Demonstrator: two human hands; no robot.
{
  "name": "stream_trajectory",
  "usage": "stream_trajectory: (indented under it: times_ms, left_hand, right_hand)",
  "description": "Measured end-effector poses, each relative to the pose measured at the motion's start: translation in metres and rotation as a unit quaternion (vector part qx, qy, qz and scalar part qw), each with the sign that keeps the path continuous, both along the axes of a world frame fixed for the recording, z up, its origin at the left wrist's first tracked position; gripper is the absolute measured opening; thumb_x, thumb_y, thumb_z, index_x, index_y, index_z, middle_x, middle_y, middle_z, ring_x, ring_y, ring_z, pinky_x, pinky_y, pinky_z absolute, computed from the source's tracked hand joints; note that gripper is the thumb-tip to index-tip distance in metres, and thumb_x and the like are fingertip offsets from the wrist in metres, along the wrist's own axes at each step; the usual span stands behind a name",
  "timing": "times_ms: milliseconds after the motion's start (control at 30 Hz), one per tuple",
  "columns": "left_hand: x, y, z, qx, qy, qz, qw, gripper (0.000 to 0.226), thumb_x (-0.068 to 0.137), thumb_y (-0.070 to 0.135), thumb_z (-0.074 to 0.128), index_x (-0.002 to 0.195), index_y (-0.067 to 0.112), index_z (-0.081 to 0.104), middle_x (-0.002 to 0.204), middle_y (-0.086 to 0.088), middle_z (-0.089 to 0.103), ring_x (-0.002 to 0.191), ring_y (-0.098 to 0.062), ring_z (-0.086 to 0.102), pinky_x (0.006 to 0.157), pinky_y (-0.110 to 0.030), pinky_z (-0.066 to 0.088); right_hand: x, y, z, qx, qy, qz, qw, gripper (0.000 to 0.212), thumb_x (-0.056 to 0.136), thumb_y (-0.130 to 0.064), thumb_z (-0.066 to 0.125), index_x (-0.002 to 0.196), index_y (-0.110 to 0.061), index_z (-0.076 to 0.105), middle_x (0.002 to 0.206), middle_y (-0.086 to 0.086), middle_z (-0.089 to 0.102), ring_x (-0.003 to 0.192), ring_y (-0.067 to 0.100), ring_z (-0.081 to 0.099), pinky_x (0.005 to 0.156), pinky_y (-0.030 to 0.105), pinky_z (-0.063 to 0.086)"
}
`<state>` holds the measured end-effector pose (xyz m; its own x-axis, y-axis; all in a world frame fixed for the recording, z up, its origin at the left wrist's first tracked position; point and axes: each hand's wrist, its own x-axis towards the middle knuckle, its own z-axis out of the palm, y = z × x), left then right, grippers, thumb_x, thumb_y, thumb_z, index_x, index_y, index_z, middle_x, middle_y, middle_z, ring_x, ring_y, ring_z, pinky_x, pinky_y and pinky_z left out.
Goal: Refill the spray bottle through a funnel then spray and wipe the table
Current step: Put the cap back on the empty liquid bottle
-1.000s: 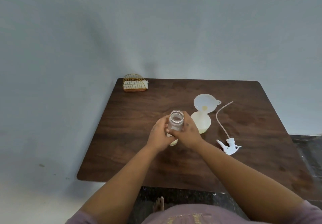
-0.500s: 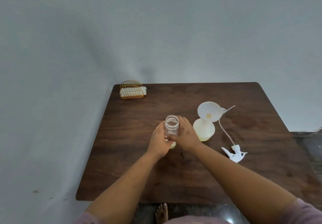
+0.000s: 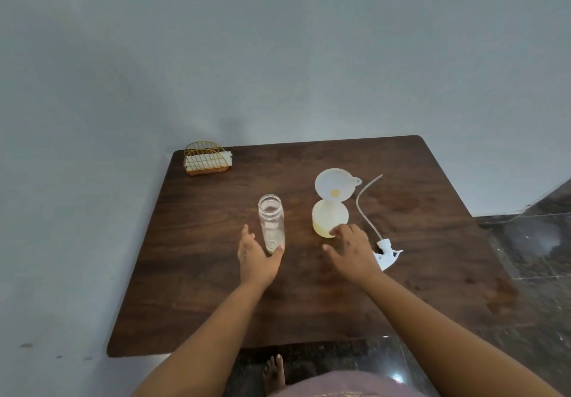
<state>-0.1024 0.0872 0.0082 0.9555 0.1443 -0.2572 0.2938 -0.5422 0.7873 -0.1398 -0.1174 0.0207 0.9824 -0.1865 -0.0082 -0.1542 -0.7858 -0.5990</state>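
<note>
Both hands have come off the clear jar since the earlier frames: then they were wrapped round it together, now they are apart.

Tabletop (image 3: pixel 216 297): dark wood, carries everything. Damp-looking patches at the right side; cannot tell what they are.

Spray bottle (image 3: pixel 330 219): round, pale, upright right of centre, some yellowish liquid visible low down. Funnel (image 3: pixel 333 188) is seated in its neck, bowl tilted toward the camera, a yellow spot at the throat.

Clear jar (image 3: pixel 272 223): upright, mouth open, just left of the bottle but apart from it. Only a trace of yellowish liquid at the bottom, so judged nearly emptied.

Left hand (image 3: pixel 258 260): fingers loose and spread, holding nothing, thumb touching or just beside the jar base.

Right hand (image 3: pixel 352 253): fingers relaxed, holding nothing, fingertips touching or nearly touching the bottle's lower wall.

Spray head (image 3: pixel 387 253): lies on its side right of the right hand, dip tube curving away toward the far edge.

Napkin holder (image 3: pixel 206 158): wire, far left corner, white paper inside.

Step in hand, as judged: pour finished, refill closing out. Next move calls for lifting the funnel clear while steadying the bottle, then feeding the dip tube in and screwing the spray head on. Risk: bottle tips easily with the funnel top-heavy.
</note>
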Motion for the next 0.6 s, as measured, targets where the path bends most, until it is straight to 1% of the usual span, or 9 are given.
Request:
stream_trajectory:
  times_ms: [67,100,167,200,267,333,367,433,600]
  left_hand:
    - [-0.011,-0.009,-0.001,0.006,0.006,0.001,1.0,0.099,0.084,0.029,0.073,0.154,0.014,0.005,0.157,-0.008,0.027,0.146,-0.026,0.019,0.116,-0.039,0.021]
    - [-0.016,-0.013,-0.001,0.008,0.01,-0.002,1.0,0.099,0.085,0.03,0.072,0.154,0.014,0.003,0.159,-0.008,0.022,0.147,-0.027,0.015,0.117,-0.04,0.021]
    - [-0.024,-0.019,-0.002,0.009,0.017,-0.007,1.0,0.099,0.086,0.03,0.071,0.154,0.014,0.002,0.16,-0.008,0.018,0.148,-0.027,0.011,0.117,-0.041,0.02]
    - [-0.026,-0.022,-0.002,0.009,0.02,-0.007,1.0,0.099,0.086,0.03,0.071,0.154,0.014,0.002,0.16,-0.007,0.018,0.148,-0.027,0.011,0.117,-0.041,0.019]
    - [-0.03,-0.026,-0.001,0.008,0.019,-0.007,1.0,0.1,0.085,0.03,0.072,0.154,0.013,0.002,0.16,-0.007,0.018,0.148,-0.027,0.011,0.117,-0.041,0.019]
    - [-0.033,-0.028,0.002,0.01,0.011,-0.006,1.0,0.1,0.084,0.029,0.073,0.154,0.011,0.004,0.16,-0.008,0.02,0.148,-0.028,0.013,0.117,-0.041,0.02]
    - [-0.034,-0.028,0.004,0.013,0.007,-0.006,1.0,0.1,0.084,0.029,0.073,0.154,0.011,0.005,0.159,-0.009,0.021,0.148,-0.029,0.014,0.117,-0.041,0.02]
    - [-0.036,-0.028,0.008,0.016,0.004,-0.003,1.0,0.099,0.084,0.029,0.073,0.154,0.011,0.006,0.159,-0.009,0.022,0.147,-0.029,0.015,0.117,-0.041,0.02]
    - [-0.042,-0.025,0.012,0.016,0.007,0.004,1.0,0.097,0.085,0.029,0.072,0.154,0.014,0.006,0.159,-0.007,0.022,0.147,-0.029,0.015,0.117,-0.04,0.019]
  right_hand:
    - [-0.012,-0.018,-0.005,-0.122,0.055,0.034,0.99,0.041,0.082,-0.038,0.068,0.115,-0.018,0.054,0.116,0.002,0.05,0.111,0.023,0.043,0.093,0.031,0.04]
    - [-0.017,-0.024,-0.006,-0.183,0.095,0.062,0.977,0.046,0.08,-0.04,0.069,0.117,-0.018,0.053,0.119,0.003,0.049,0.113,0.024,0.041,0.094,0.033,0.04]
    - [-0.026,-0.032,-0.009,-0.259,0.161,0.111,0.946,0.052,0.076,-0.039,0.072,0.118,-0.018,0.05,0.124,0.004,0.046,0.117,0.026,0.039,0.095,0.036,0.04]
    - [-0.029,-0.034,-0.01,-0.279,0.173,0.125,0.936,0.051,0.076,-0.035,0.073,0.117,-0.017,0.049,0.125,0.005,0.045,0.117,0.027,0.039,0.094,0.036,0.039]
    - [-0.035,-0.035,-0.013,-0.298,0.161,0.138,0.931,0.04,0.08,-0.023,0.068,0.115,-0.016,0.048,0.124,0.006,0.046,0.117,0.028,0.039,0.091,0.035,0.038]
    - [-0.038,-0.036,-0.017,-0.306,0.135,0.14,0.932,0.028,0.086,-0.012,0.054,0.113,-0.015,0.048,0.122,0.008,0.049,0.117,0.029,0.039,0.089,0.034,0.037]
    - [-0.038,-0.036,-0.018,-0.305,0.128,0.14,0.933,0.026,0.088,-0.008,0.049,0.113,-0.015,0.048,0.121,0.009,0.05,0.117,0.029,0.039,0.089,0.035,0.037]
    - [-0.038,-0.037,-0.019,-0.304,0.13,0.144,0.933,0.025,0.09,-0.005,0.044,0.114,-0.014,0.048,0.12,0.01,0.051,0.117,0.029,0.039,0.09,0.035,0.038]
    - [-0.033,-0.042,-0.026,-0.32,0.144,0.165,0.922,0.023,0.093,-0.005,0.043,0.115,-0.012,0.048,0.121,0.012,0.054,0.118,0.029,0.041,0.092,0.034,0.039]
